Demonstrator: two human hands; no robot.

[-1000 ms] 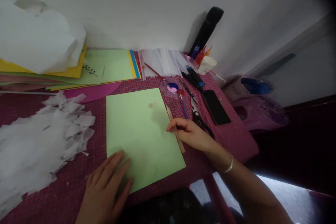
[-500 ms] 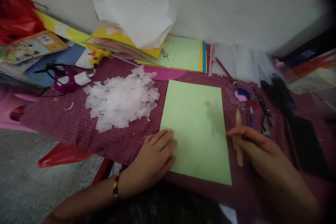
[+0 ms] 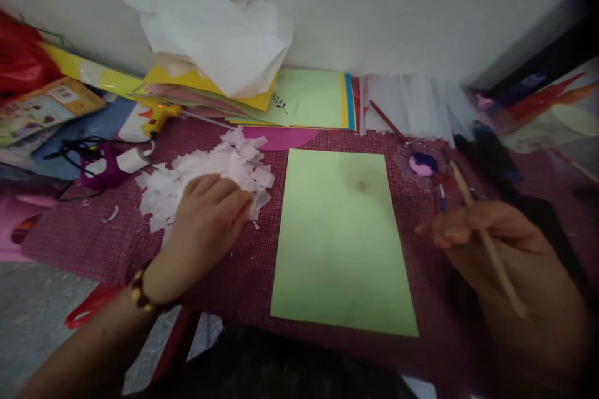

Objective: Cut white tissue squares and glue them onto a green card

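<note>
My left hand [image 3: 206, 227] is over the near right part of a heap of small white paper squares [image 3: 161, 190]. Its fingers are curled together, and their tips are hidden, so whatever is in them does not show. A light green sheet of paper [image 3: 337, 243] lies flat on the table in front of me, with a small brownish spot in its upper right part. To the right of the sheet, my right hand [image 3: 505, 262] is closed around a slim wooden stick [image 3: 496, 262], held slantwise with its pointed end up and away from me.
Behind the heap lie a yellow glue gun [image 3: 163, 113] and a purple-and-white plug with black cord [image 3: 107, 165]. Coloured sheets [image 3: 313, 100] and crumpled white paper [image 3: 219, 31] stand against the wall. A pink-and-blue blob [image 3: 422, 164] and a thin brush [image 3: 388, 120] lie at right.
My left hand has left the green sheet and moved left onto the paper heap, its fingers curling. My right hand has raised and tilted the wooden stick. The view has shifted slightly.
</note>
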